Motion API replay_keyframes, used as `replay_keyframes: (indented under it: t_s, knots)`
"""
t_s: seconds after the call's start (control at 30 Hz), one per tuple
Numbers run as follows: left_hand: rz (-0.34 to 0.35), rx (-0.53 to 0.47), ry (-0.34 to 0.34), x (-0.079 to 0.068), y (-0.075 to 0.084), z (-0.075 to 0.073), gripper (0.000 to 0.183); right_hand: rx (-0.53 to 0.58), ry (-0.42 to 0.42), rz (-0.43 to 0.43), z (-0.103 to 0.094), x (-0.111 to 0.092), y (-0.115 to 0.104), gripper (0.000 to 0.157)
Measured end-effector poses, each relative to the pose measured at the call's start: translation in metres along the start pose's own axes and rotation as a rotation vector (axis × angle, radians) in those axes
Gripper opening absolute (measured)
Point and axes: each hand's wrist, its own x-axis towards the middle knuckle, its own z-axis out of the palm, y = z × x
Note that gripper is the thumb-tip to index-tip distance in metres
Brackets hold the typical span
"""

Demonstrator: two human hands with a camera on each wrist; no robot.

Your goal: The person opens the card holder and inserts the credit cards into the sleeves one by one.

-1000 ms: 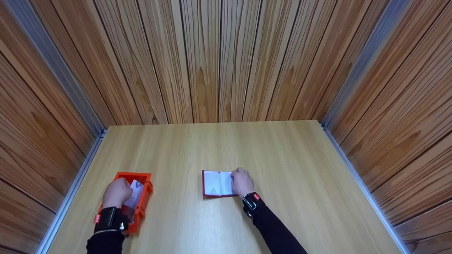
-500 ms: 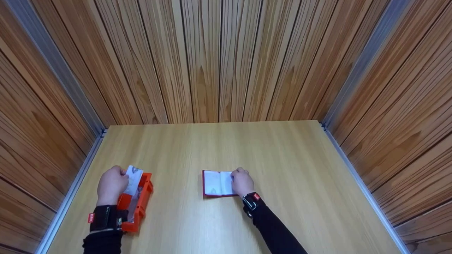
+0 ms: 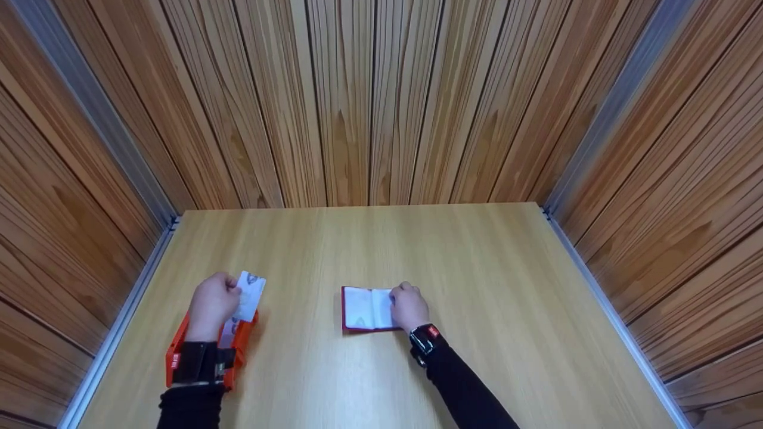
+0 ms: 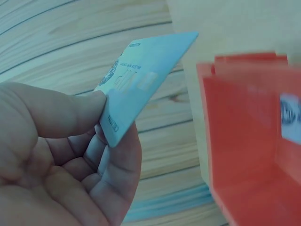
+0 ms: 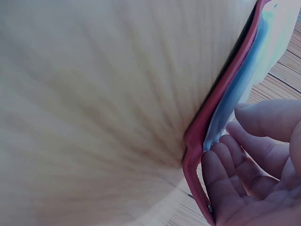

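My left hand (image 3: 211, 305) pinches a white printed card (image 3: 250, 296) above the far end of an orange-red box (image 3: 177, 350). Thumb and curled fingers grip one corner of the card in the left wrist view. Inside the box another printed card (image 4: 291, 118) shows. On the table a red card holder (image 3: 357, 310) lies spread open, its whitish plastic sleeves facing up. At its right edge, my right hand (image 3: 409, 307) grips the sleeves with curled fingers. The right wrist view has those fingers beside the red cover (image 5: 207, 115), the thumb close to the sleeves.
The light wooden tabletop (image 3: 369, 244) spans the space between the box and the holder and beyond. Wood-plank walls (image 3: 346, 107) stand at the back and both sides, with metal rails (image 3: 614, 328) along the side edges.
My left hand has lifted the card up out of the box, then moved it to the right. The right hand and the card holder have stayed in place.
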Motion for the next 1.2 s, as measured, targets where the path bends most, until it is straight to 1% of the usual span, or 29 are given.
replay_keyframes:
  t_s: [0.1,0.33,0.47,0.6,0.63,0.73,0.9,1.07,1.2]
  knots:
    - [0.016,-0.023,-0.002,0.000,0.007,0.009,0.013,0.002,-0.010,0.008,-0.001,0.000,0.000,0.013]
    - [0.097,-0.031,0.004,0.005,0.017,0.032,0.011,0.004,-0.010,0.002,-0.001,0.000,-0.001,0.012]
    - [0.088,-0.062,-0.029,0.006,0.020,0.046,0.012,0.015,-0.009,0.006,-0.001,-0.001,-0.002,0.011]
    - [0.091,-0.087,-0.032,0.005,0.021,0.062,0.012,0.019,-0.012,0.012,-0.002,-0.001,-0.002,0.011]
    - [0.102,-0.088,-0.024,0.005,0.021,0.066,0.012,0.018,-0.014,0.013,-0.002,0.000,-0.001,0.011]
    - [0.109,-0.122,-0.034,0.004,0.023,0.079,0.010,0.017,-0.020,0.020,-0.002,0.000,-0.001,0.012]
    - [0.098,-0.161,-0.052,0.002,0.027,0.100,0.007,0.016,-0.034,0.036,-0.001,0.000,-0.001,0.012]
    - [0.091,-0.201,-0.065,0.000,0.035,0.116,0.005,0.014,-0.032,0.038,-0.001,0.001,-0.001,0.014]
    - [0.094,-0.233,-0.060,-0.001,0.041,0.127,0.005,0.018,-0.022,0.031,0.000,0.000,-0.001,0.014]
